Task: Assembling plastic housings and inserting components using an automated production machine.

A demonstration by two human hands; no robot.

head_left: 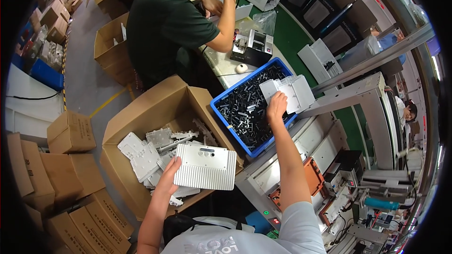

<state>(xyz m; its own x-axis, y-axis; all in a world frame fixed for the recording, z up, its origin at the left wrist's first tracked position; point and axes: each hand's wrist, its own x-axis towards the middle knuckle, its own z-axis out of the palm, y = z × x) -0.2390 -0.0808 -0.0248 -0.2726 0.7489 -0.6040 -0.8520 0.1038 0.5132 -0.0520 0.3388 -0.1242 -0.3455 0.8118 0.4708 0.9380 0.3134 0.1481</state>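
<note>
My left hand (170,178) grips a white ribbed plastic housing panel (206,167) by its left edge, above an open cardboard box. That panel has a dark strip and small round buttons near its top. White plastic parts (141,157) lie loose inside the cardboard box (141,94). My right hand (277,107) reaches to a small stack of flat white plastic panels (297,93), fingers closed at its left edge. The stack rests over the right side of a blue bin (254,152), which is full of small black and metallic pieces (245,108).
Beyond the bin, a person in a dark shirt (165,28) works at the bench. A black-and-white device (254,47) stands near them. On my right are a metal frame post (376,56) and an orange fixture (310,178). Cardboard boxes (70,131) stack at left.
</note>
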